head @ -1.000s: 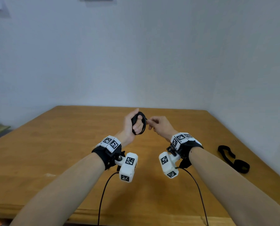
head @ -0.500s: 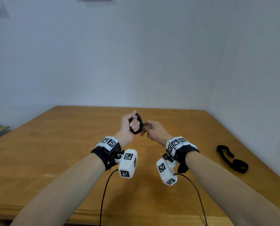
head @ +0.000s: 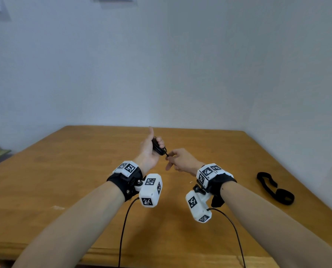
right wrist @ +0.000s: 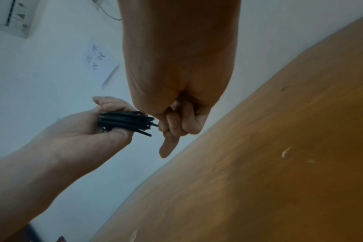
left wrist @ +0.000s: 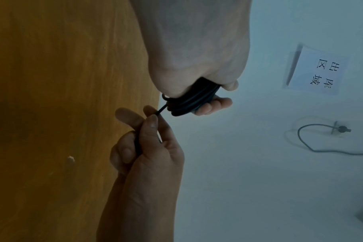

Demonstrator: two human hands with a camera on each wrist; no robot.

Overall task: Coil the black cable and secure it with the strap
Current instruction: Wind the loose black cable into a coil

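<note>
The left hand (head: 150,151) curls its fingers around the coiled black cable (left wrist: 189,99), up in the air above the wooden table (head: 64,171). The right hand (head: 182,160), just beside the coil, pinches the loose cable end (left wrist: 162,110). To do this well, I think that end should be pulled snug and tucked in while the left hand squeezes tight. The loops look thin, shiny and bunched together. The strap (head: 275,188) lies on the table, well apart from the coil.
</note>
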